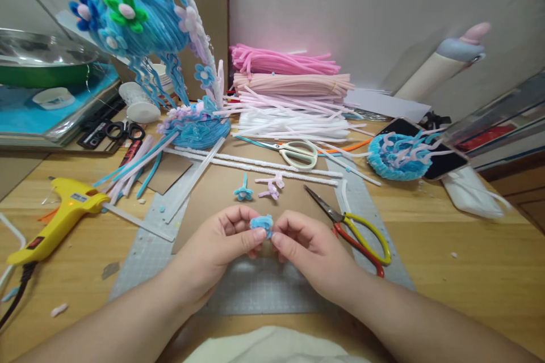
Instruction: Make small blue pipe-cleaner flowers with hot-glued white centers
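Note:
Between my two hands is a small bent piece of blue pipe cleaner (261, 223). My left hand (232, 238) pinches it from the left with thumb and fingers. From the other side, the thumb and forefinger of my right hand (304, 244) close on its right end. Just beyond the fingers lie a blue pipe-cleaner flower (243, 193) with a short stem and some pale pink flower pieces (271, 188). Both rest on a brown cardboard sheet (204, 204) over a grey cutting mat (251, 298).
Scissors with yellow and red handles (353, 229) lie right of my hand; white-handled scissors (298, 155) lie farther back. A yellow glue gun (59, 218) is at left. Pipe-cleaner bundles (293, 85) line the wall. A tall blue jellyfish-like craft (140, 22) stands back left.

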The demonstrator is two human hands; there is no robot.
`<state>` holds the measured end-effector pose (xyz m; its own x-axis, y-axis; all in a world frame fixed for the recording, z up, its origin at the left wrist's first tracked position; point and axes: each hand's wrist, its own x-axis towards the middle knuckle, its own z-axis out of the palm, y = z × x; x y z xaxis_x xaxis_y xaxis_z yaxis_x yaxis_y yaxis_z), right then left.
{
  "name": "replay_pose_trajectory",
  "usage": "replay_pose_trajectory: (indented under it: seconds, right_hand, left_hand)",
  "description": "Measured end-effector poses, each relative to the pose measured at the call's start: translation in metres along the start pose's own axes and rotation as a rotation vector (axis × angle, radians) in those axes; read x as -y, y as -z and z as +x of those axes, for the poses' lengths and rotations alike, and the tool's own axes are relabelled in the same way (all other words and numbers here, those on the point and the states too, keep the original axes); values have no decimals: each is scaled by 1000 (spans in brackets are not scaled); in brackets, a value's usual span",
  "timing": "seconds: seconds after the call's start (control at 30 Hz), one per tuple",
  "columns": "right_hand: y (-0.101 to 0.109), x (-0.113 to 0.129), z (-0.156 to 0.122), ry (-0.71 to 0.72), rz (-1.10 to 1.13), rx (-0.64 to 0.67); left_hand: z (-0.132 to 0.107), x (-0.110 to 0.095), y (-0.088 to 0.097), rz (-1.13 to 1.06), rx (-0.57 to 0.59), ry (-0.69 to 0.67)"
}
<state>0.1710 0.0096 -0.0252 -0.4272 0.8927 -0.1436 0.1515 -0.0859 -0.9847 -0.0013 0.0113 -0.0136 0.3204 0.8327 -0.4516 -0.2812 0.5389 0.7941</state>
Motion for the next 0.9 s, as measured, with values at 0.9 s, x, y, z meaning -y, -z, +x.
replay_pose_trajectory:
  seconds: [0.9]
  right_hand:
    - [6, 3, -1, -153, 440, -19]
  left_hand:
    - [-6, -3, -9, 205, -131, -116]
